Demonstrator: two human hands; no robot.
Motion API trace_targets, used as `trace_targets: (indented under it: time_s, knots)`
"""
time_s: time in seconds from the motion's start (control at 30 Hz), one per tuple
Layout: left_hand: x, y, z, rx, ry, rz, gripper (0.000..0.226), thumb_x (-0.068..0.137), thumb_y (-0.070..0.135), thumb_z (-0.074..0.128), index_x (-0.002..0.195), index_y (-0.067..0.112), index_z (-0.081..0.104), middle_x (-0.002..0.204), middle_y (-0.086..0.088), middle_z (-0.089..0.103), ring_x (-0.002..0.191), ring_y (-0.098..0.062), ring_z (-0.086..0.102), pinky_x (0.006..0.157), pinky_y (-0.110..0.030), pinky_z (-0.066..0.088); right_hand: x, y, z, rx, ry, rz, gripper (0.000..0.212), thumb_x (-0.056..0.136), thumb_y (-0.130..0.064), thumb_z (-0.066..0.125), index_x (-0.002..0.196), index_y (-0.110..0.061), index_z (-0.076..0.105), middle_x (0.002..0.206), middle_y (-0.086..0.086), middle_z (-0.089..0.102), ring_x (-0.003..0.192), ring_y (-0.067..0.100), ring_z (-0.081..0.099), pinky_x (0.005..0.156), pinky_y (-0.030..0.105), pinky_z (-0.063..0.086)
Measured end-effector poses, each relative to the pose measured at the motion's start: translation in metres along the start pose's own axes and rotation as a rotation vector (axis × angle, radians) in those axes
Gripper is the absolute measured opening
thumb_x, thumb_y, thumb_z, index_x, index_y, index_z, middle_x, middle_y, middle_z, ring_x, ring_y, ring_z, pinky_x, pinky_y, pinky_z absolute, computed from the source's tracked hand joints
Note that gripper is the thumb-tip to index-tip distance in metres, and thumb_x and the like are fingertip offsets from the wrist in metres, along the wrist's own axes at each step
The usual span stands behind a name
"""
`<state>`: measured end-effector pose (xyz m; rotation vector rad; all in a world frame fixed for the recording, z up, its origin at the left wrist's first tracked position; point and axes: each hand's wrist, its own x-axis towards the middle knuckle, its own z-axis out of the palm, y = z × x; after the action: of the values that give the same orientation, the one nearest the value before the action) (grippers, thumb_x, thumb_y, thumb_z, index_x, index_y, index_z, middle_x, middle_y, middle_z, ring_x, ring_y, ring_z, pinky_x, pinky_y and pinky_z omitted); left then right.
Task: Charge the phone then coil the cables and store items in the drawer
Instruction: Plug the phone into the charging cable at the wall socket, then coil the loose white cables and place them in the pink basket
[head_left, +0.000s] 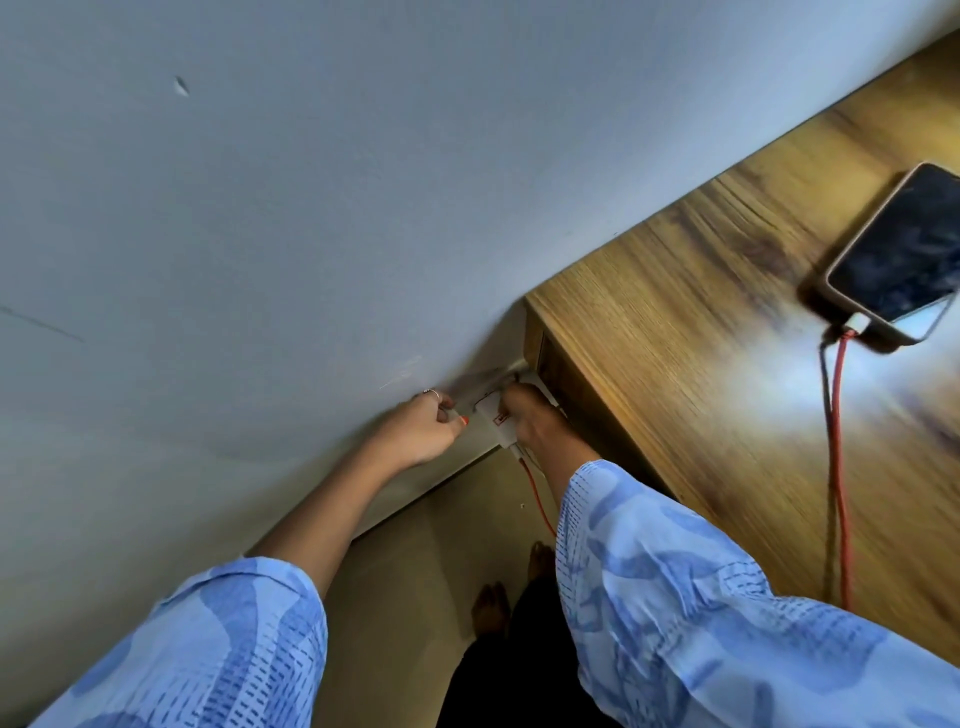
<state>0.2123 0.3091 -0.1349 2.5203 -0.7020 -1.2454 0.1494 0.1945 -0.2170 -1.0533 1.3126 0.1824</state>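
Right hand (524, 415) grips white charger (496, 418).

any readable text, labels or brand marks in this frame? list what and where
None readable.
White charger at the wall, held by the right hand: a small red mark, too blurred to read.
Phone on the wooden table: screen dark, no text.

The phone (901, 260) is cut off at the right edge. The right hand (530, 415) hides most of the white charger (496, 415). The socket is too blurred to make out.

Narrow gap between wall (260, 208) and desk (675, 364), charger (496, 415) inside.
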Motion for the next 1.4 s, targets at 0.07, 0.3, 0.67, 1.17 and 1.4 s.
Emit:
trace_targets:
  time_s: [0.07, 0.3, 0.67, 1.17, 1.4]
  knots:
    - [-0.004, 0.001, -0.001, 0.003, 0.007, -0.002, 0.043, 0.093, 0.032, 0.054, 0.131, 0.012, 0.048, 0.125, -0.004, 0.057, 0.116, -0.021, 0.053, 0.101, -0.031, 0.041, -0.005, 0.0, -0.003, -0.019, -0.01, -0.007, 0.029, 0.095, -0.019, 0.038, 0.117, -0.008, 0.053, 0.117, 0.016, 0.061, 0.108, 0.031, 0.056, 0.098, 0.042, 0.047]
    - [-0.027, 0.02, -0.009, 0.095, 0.061, 0.024, 0.033, 0.095, 0.017, 0.046, 0.126, 0.011, 0.054, 0.129, -0.013, 0.057, 0.119, -0.027, 0.052, 0.098, -0.028, 0.039, -0.06, -0.002, -0.003, -0.378, -0.003, -0.161, 0.031, 0.095, -0.021, 0.04, 0.116, -0.005, 0.057, 0.121, 0.014, 0.059, 0.109, 0.029, 0.056, 0.078, 0.03, 0.041]
    - [-0.092, 0.09, -0.038, 0.623, 0.028, 0.068, 0.037, 0.091, 0.001, 0.036, 0.126, 0.002, 0.05, 0.111, -0.02, 0.063, 0.081, -0.024, 0.061, 0.047, -0.024, 0.04, -0.19, -0.031, -0.038, -0.503, -0.054, -0.519, 0.038, 0.088, -0.008, 0.041, 0.124, 0.0, 0.054, 0.125, 0.015, 0.058, 0.112, 0.027, 0.057, 0.096, 0.04, 0.048]
    - [-0.113, 0.203, -0.001, 0.509, 0.326, 0.528, 0.019, 0.092, 0.016, 0.044, 0.106, 0.011, 0.056, 0.107, -0.009, 0.058, 0.088, -0.02, 0.055, 0.074, -0.03, 0.047, -0.283, -0.014, -0.174, -0.301, 0.361, -0.723, 0.038, 0.09, -0.008, 0.046, 0.128, -0.01, 0.052, 0.127, 0.011, 0.056, 0.101, 0.018, 0.056, 0.085, 0.031, 0.049]
    - [-0.083, 0.237, 0.033, 0.448, 0.325, 0.538, 0.047, 0.09, 0.012, 0.042, 0.137, 0.012, 0.039, 0.135, -0.01, 0.048, 0.116, -0.027, 0.051, 0.09, -0.038, 0.048, -0.258, -0.008, -0.224, -0.171, 0.541, -0.684, 0.034, 0.088, -0.011, 0.051, 0.121, -0.004, 0.057, 0.107, 0.011, 0.064, 0.091, 0.019, 0.059, 0.077, 0.028, 0.049]
